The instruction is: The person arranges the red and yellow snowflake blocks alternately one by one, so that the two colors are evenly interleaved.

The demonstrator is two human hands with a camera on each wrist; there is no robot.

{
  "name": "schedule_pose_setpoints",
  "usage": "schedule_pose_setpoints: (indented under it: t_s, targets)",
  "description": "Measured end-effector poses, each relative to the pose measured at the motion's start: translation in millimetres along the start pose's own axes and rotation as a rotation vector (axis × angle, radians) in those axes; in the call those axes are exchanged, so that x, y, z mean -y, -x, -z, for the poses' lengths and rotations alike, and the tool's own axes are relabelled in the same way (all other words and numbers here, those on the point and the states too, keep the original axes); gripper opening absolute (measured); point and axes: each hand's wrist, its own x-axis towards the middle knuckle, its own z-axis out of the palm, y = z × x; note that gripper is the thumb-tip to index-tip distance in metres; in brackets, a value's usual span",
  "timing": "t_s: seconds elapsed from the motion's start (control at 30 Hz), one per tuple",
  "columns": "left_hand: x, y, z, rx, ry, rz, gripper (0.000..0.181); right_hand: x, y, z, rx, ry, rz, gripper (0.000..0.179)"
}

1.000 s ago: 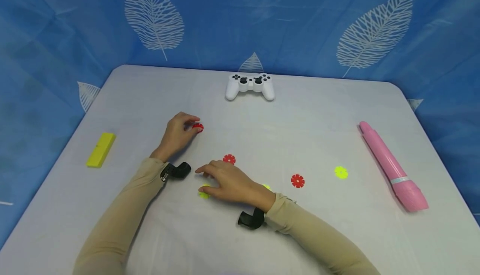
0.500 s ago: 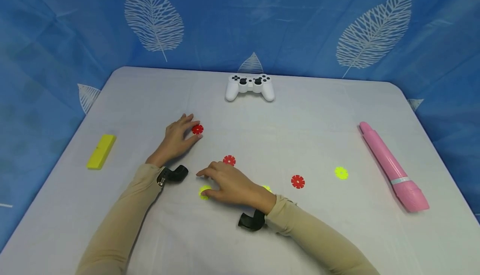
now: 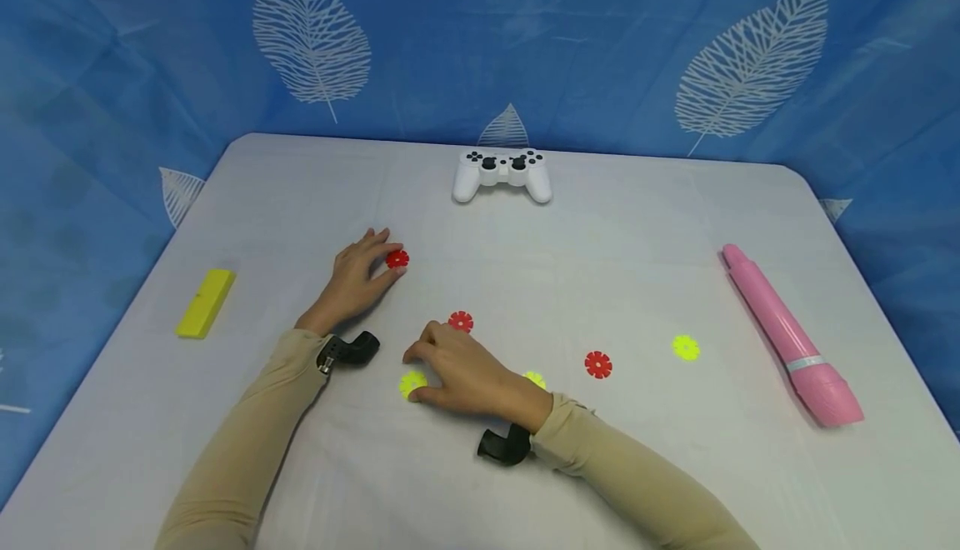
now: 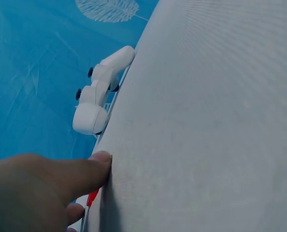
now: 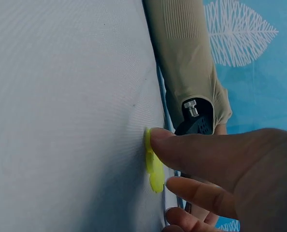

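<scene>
I'm on the head cam: L hand (image 3: 352, 283) and R hand (image 3: 467, 375) are well apart from each other, L farther up the table (image 3: 585, 267), R nearer.

L hand: thumb & index spread, red disc (image 3: 397, 259) flat on the cloth in the gap btwn their tips; other fingers fanned out past it. On my L wrist feed the thumb hides most of the disc, just a red sliver shows, so can't tell if skin touches it.

R hand: knuckles up, fingers bent, thumb apart from them in a C shape. Yellow disc (image 3: 409, 382) lies in the opening, not clamped. R wrist feed has the thumb tip overlapping one end of it, nearest finger just beside the other.

Both forearms, in tan sleeves (image 3: 630, 467), come in from the near edge, L one from lower L, R one from lower R.

Nearby, a 2nd red disc (image 3: 461, 317) sits just beyond R knuckles, a 2nd yellow disc (image 3: 535, 379) is partly hidden behind R wrist. To the R: 3rd red disc (image 3: 597, 359), then 3rd yellow disc (image 3: 686, 347). White game ctrlr (image 3: 502, 172) at far edge.
</scene>
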Motion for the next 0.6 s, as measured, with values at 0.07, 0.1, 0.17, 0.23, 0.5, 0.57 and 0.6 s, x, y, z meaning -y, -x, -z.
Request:
schedule_pose_setpoints:
  t_s: [0.07, 0.1, 0.17, 0.23, 0.5, 0.57, 0.6]
  targets:
    - [0.0, 0.2, 0.1, 0.001, 0.007, 0.002, 0.041, 0.4, 0.1, -1.1, -0.007, -0.003, 0.004, 0.037]
    - [0.1, 0.3, 0.1, 0.002, 0.009, 0.003, 0.041, 0.6, 0.2, -1.7, -0.01, -0.008, 0.003, 0.036]
    - [0.2, 0.4, -0.2, 0.004, 0.012, 0.005, 0.041, 0.9, 0.7, -2.5, -0.015, -0.017, 0.001, 0.033]
    - [0.4, 0.4, -0.4, 0.008, 0.012, 0.008, 0.041, 1.0, 1.1, -3.2, -0.02, -0.027, -0.003, 0.032]
    - [-1.0, 0.4, 0.4, 0.019, 0.008, 0.021, 0.041, 3.0, 1.6, -4.0, -0.024, -0.036, -0.013, 0.03]
    - [-1.1, 0.5, 0.3, 0.019, 0.005, 0.022, 0.041, 4.0, 2.1, -4.2, -0.014, -0.047, -0.013, 0.029]
    - [-1.2, 0.6, 0.2, 0.018, 0.005, 0.023, 0.041, 4.6, 2.4, -4.3, -0.01, -0.053, -0.012, 0.029]
